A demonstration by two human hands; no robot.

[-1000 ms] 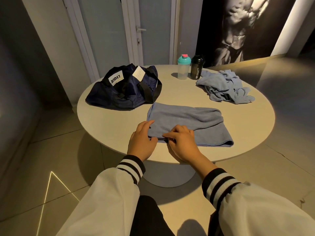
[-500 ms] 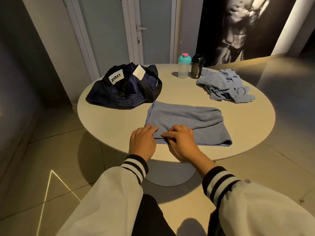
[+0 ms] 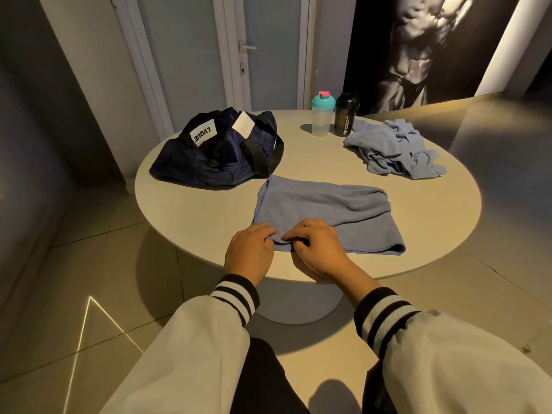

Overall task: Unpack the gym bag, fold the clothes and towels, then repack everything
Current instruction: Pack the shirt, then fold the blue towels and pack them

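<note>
A blue towel [image 3: 322, 210] lies half folded on the round table [image 3: 191, 210] in front of me. My left hand [image 3: 249, 251] sits at its near left corner, fingers curled onto the hem. My right hand [image 3: 318, 249] is beside it and pinches the towel's near edge. The dark navy gym bag [image 3: 221, 153] lies open and slack at the back left. A crumpled pile of blue cloth [image 3: 394, 149] lies at the back right.
A clear shaker bottle with a teal lid [image 3: 322, 115] and a black shaker bottle [image 3: 345, 116] stand at the table's far edge. A glass door [image 3: 263, 49] is behind the table. Tiled floor surrounds the pedestal.
My left hand has slid right along the near edge until it meets my right hand. The towel's near left corner has bunched slightly between them.
</note>
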